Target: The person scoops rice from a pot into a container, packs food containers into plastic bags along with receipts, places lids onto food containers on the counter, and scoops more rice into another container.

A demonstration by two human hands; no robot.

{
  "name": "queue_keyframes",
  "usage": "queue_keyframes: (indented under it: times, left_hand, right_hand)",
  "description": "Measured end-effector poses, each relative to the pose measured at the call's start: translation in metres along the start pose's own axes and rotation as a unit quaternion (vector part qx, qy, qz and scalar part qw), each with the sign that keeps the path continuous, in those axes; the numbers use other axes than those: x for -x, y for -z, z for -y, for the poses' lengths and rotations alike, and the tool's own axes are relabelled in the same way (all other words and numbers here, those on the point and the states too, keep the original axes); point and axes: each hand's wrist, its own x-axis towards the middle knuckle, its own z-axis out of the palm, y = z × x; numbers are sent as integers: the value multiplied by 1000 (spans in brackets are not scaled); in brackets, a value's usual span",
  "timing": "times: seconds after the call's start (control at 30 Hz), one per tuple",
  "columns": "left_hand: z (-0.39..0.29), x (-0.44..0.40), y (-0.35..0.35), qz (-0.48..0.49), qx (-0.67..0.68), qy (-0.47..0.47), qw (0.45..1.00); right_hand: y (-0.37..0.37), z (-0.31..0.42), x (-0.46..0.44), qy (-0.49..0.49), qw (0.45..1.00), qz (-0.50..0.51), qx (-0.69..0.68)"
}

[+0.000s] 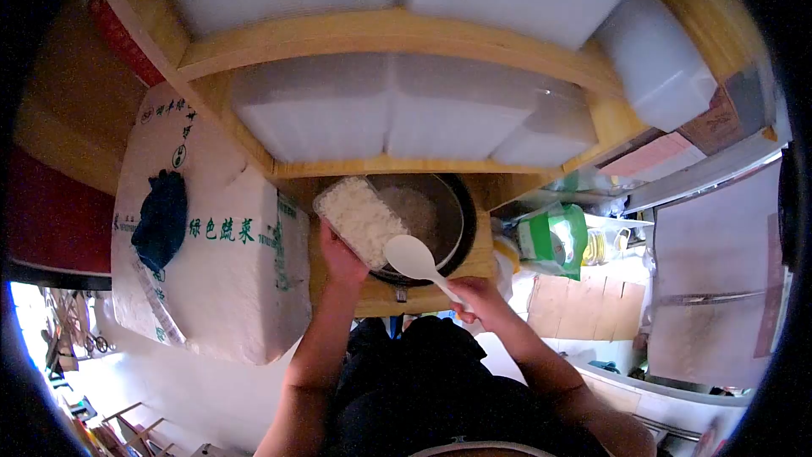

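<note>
My left hand (341,254) grips a clear plastic container (370,261) from its lower left side. White cooked rice (359,216) fills it to near the rim. It is held over the left part of a round dark pot (467,233), which has more rice (414,213) inside. In my right hand (480,300) is a white rice paddle (414,258), held by its handle. The paddle's bowl lies at the container's right edge; whether it touches the rice I cannot tell. My right fingers are wrapped round the handle.
Wooden shelves (406,167) with white translucent bins (457,110) rise close behind the pot. A large white foam box (211,288) with green lettering stands at left, a dark cloth-like item (162,216) on it. At right are a green-and-white bag (550,237) and cardboard (584,306).
</note>
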Motion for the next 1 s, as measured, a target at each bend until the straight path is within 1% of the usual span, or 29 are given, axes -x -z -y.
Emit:
queue_keyframes:
  times: [0.07, 0.17, 0.2, 0.3, 0.33, 0.43, 0.53, 0.63, 0.67, 0.7, 0.77, 0.83, 0.87, 0.9, 0.97, 1.0]
  left_hand:
    - [-1, 0, -1, 1, 7, 9, 1000]
    - [5, -1, 2, -6, 15, 18, 1000]
    - [5, 0, 0, -6, 7, 29, 1000]
    - [8, 0, -4, -20, 7, 42, 999]
    - [9, 2, -4, -29, 12, 42, 999]
    - [7, 3, 12, -21, 1, 60, 998]
    - [5, 6, 10, -4, -3, 50, 999]
    - [6, 8, 8, 30, -8, 37, 999]
    - [7, 7, 3, 27, -1, 32, 999]
    - [9, 8, -5, 24, 6, 27, 999]
    - [13, 9, -11, 12, 7, 21, 1000]
    - [19, 12, -9, -7, -4, 14, 1000]
    - [19, 14, -7, -10, -13, 17, 1000]
    - [19, 15, -5, -13, -21, 20, 1000]
    - [19, 14, -7, -2, -33, 20, 999]
    - [17, 12, -8, 9, -37, 16, 999]
  right_hand:
    - [3, 17, 6, 17, 1000, -1, 16]
    - [1, 18, -7, 80, 993, 86, 25]
    - [-6, 21, -10, 78, 995, 47, 30]
    - [0, 24, -32, 120, 988, -45, 82]
    - [8, 16, -45, 133, 985, -78, 79]
    - [30, -8, -69, 162, 972, -172, 14]
    - [49, -21, -75, 129, 971, -154, -127]
    - [32, -39, -69, 95, 988, -125, -7]
    - [13, -31, -53, 87, 991, -81, 69]
    - [-1, -32, -44, 58, 998, -30, -13]
    - [-5, -14, -30, 86, 996, -16, 16]
    - [8, -1, -39, 92, 992, -35, -74]
    - [11, 12, -35, 133, 982, -69, -116]
    - [14, 23, -34, 175, 975, -49, -130]
    - [14, 21, -37, 89, 996, -18, -25]
    - [18, 23, -32, 97, 995, 17, -9]
